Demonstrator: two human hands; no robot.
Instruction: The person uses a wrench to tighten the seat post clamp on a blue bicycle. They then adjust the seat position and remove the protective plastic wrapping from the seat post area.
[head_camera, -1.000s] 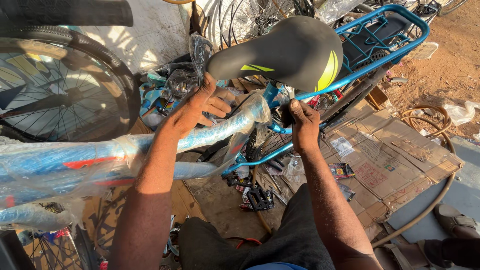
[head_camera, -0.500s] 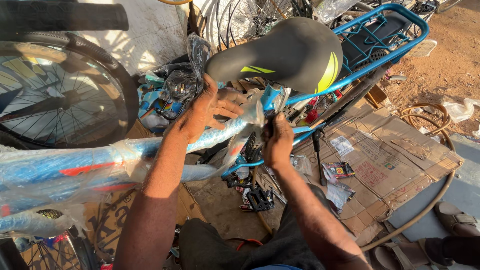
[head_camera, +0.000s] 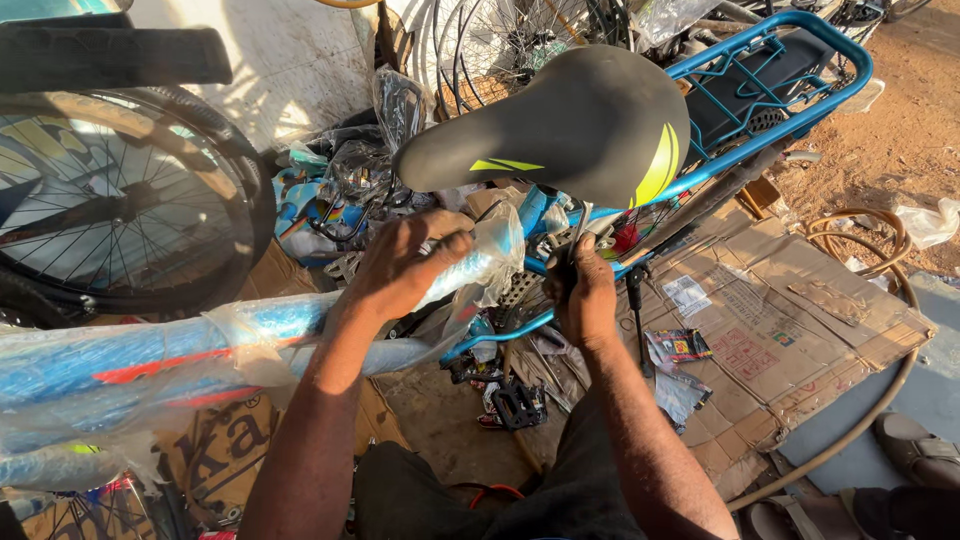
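The blue bicycle frame (head_camera: 300, 330), lying plastic-wrapped across the lap, is being clasped by the left hand (head_camera: 405, 265); the right hand (head_camera: 585, 290) is gripping a small tool under the one black saddle (head_camera: 570, 125). The loose wrap could be letting the frame slip. One pedal (head_camera: 515, 405) is lying below, one wheel (head_camera: 120, 205) standing left.

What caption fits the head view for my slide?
Left hand grips plastic-wrapped blue frame tube; right hand works under black saddle.
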